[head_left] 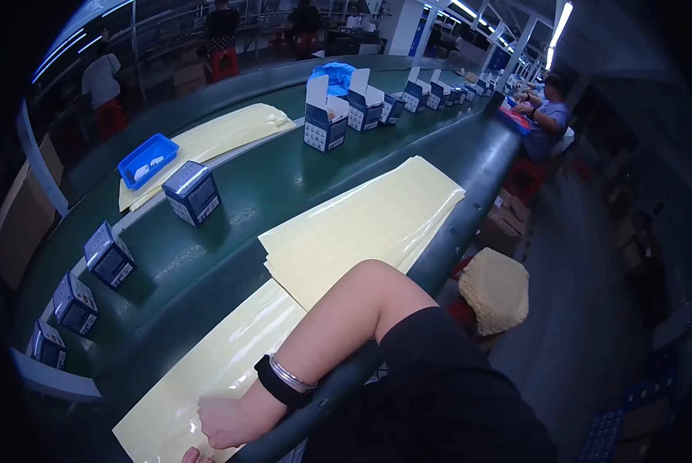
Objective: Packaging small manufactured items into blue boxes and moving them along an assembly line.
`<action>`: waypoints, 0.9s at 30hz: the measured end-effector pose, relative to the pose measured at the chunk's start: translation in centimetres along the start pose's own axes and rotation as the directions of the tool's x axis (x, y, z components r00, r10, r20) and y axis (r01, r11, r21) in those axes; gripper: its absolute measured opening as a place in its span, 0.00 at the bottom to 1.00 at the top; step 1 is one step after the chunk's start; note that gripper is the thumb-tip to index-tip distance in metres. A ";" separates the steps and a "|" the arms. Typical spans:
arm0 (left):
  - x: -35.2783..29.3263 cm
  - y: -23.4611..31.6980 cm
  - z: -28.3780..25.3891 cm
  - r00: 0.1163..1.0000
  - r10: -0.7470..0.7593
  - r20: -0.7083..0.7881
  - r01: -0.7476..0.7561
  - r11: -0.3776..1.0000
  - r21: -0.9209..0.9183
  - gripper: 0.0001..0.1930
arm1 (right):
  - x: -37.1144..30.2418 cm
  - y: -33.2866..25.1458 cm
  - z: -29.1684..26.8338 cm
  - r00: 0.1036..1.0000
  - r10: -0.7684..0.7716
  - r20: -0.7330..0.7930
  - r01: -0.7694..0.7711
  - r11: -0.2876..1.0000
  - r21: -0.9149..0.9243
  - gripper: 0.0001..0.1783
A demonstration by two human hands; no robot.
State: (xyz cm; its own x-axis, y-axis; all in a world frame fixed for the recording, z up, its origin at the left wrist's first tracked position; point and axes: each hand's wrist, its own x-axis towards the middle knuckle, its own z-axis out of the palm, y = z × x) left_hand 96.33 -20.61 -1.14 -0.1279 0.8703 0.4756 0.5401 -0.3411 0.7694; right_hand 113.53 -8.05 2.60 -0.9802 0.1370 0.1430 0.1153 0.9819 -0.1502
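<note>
My right arm reaches across the near edge of the bench, with a black band and silver bangles at the wrist. At the end of it my right hand is closed, its fingers curled inward and slightly blurred, low over a glossy pale yellow sheet. Whatever it may hold is hidden. Only some fingertips of my left hand show at the lower edge, beside the right hand and over the same sheet. Just beyond my forearm lies a stack of pale yellow sheets, its far end toward the right.
Closed blue boxes stand along the green conveyor belt at left. Open-flapped boxes line its far part. A blue tray with white pieces rests on more yellow sheets. At right are a cushioned stool and a seated person.
</note>
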 end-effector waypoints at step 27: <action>10.7 8.2 -0.6 0.921 0.018 0.390 -0.013 1.000 -0.016 0.07 | -11.2 32.5 -10.6 0.607 0.785 -0.122 -0.792 0.611 -0.010 0.62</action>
State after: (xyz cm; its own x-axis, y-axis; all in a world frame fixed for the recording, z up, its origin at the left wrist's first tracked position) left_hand 98.84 -14.33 10.50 0.2164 0.9336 0.2855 0.5279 -0.3579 0.7702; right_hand 129.95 23.74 6.46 -0.4849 0.8701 0.0886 0.8481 0.4925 -0.1955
